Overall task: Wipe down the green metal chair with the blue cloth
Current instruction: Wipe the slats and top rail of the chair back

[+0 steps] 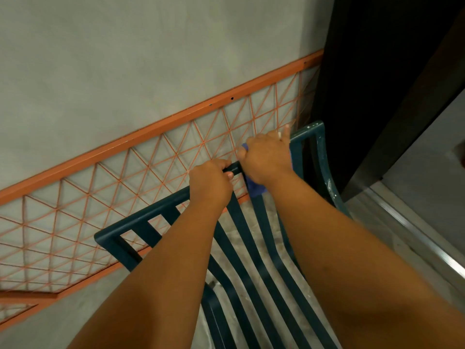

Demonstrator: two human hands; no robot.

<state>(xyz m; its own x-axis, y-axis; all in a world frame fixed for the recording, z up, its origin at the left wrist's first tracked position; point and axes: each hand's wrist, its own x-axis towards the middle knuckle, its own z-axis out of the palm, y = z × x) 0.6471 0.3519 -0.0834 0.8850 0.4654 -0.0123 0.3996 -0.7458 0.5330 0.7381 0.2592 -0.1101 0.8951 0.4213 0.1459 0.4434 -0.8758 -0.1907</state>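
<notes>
Grey concrete wall, slatted green chair (top rail), left hand gripping, right hand clutching blue cloth

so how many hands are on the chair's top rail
2. The left hand grips the chair rail near its middle; the right hand presses the cloth on it just beside, toward the corner.

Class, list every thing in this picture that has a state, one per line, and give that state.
Green metal chair: upright, gripped by both hands along its top rail.
Blue cloth: bunched, pressed onto the top rail under the right hand.
Left hand: fingers curled around the rail, no cloth.
Right hand: closed over the cloth.
Orange mesh railing: fixed behind the chair.
</notes>
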